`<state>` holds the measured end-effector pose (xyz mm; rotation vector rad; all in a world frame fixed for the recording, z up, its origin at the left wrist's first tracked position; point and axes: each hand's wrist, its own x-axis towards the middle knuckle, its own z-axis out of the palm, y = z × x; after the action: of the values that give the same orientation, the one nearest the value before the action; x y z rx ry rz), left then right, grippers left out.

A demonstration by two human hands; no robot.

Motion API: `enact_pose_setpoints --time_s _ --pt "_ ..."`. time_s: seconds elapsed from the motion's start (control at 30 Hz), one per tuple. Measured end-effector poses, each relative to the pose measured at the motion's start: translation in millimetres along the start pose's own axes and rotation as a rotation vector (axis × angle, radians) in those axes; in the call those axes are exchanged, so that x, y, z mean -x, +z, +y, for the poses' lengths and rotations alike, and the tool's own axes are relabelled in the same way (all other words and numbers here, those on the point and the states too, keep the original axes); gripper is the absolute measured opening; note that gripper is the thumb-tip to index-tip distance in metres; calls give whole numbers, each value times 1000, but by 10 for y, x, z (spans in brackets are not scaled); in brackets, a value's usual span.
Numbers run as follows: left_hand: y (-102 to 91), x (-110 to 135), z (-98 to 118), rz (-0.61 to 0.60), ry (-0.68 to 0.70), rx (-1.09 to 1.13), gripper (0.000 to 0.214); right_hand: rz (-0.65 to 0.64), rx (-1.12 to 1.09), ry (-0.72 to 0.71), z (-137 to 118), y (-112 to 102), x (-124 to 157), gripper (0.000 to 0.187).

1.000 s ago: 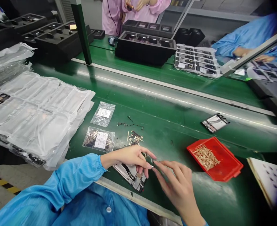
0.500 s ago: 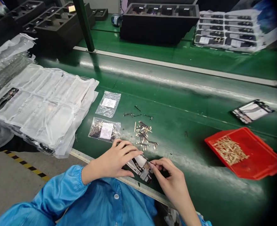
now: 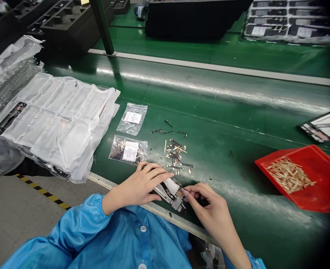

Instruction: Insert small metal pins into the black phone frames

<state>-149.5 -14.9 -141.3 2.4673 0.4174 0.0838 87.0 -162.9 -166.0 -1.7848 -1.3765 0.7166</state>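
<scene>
An opened phone frame [image 3: 171, 191] lies tilted near the bench's front edge, its silver plates and a black flex cable showing. Across its left end is my left hand [image 3: 144, 185], fingers on the far side and thumb on the near side, holding it. My right hand [image 3: 209, 203] is closed in a pinch at the frame's right edge; whatever the fingertips hold is too small to make out. Just beyond the frame is a heap of small flex cables [image 3: 176, 153] with gold ends. Several thin black cables [image 3: 169, 131] lie behind that heap.
Two labelled plastic bags [image 3: 133, 117] lie left of the cables. White-wrapped trays [image 3: 64, 123] stand at left. On the right are a red bin [image 3: 318, 164] with small tan strips and another phone frame [image 3: 326, 125]. Black boxes [image 3: 193, 20] stand behind the white rail [image 3: 209, 67].
The camera view has shifted, so the bench things sit further right or higher in the picture. Both hands keep the same places on the phone frame, with only slight finger movement.
</scene>
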Motion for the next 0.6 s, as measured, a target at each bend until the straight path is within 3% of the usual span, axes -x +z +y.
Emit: enact_pose_setpoints --time_s 0.4,0.6 --pt "27 -11 -18 4 -22 13 96 5 -9 32 -52 -8 -14 38" --pt "24 -13 -18 -2 -25 24 89 -8 8 18 6 14 -2 36"
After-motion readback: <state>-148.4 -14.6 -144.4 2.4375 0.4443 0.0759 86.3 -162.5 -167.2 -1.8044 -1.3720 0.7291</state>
